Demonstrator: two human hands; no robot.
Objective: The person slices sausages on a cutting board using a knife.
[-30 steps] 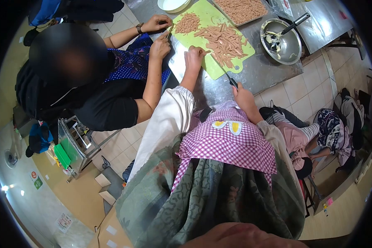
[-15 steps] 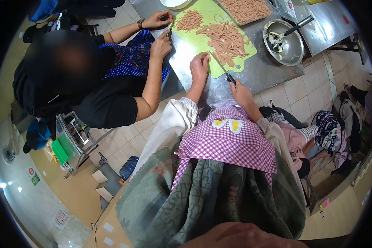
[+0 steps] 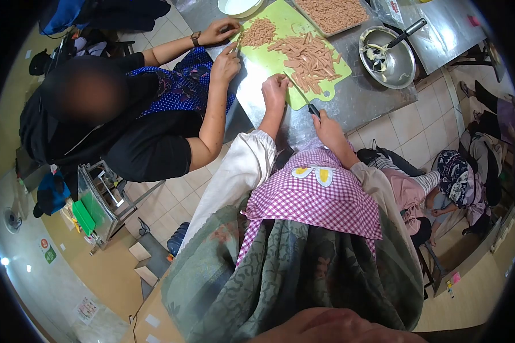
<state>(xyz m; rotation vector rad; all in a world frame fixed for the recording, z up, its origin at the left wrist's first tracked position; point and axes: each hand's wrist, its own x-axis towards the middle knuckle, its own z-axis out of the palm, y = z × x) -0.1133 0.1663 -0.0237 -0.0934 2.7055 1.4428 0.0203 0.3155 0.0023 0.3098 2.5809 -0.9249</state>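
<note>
My right hand (image 3: pixel 329 129) is closed around the black handle of a knife (image 3: pixel 313 108). Its blade points up and left over the edge of a light green cutting board (image 3: pixel 280 12). At the board's lower left edge, the fingers of my left hand (image 3: pixel 275 91) are pinched together close to the blade tip; what they hold is too small to make out. Pinkish-brown sausage-like strips (image 3: pixel 306 57) lie heaped on the board beyond my hands. A pile of small diced pieces (image 3: pixel 259 32) sits at the board's far left.
A co-worker's hand (image 3: pixel 225 64) holds a small knife beside the diced pile. A tray of diced pieces (image 3: pixel 332 14) stands behind the board. On the right, a metal bowl (image 3: pixel 403 71) holds a black-handled utensil (image 3: pixel 407 32). A white bowl (image 3: pixel 239 7) is at the back of the steel table (image 3: pixel 377 103).
The view has shifted slightly, and the table things appear a little further left. My hands keep nearly the same places, with the knife still in my right hand.
</note>
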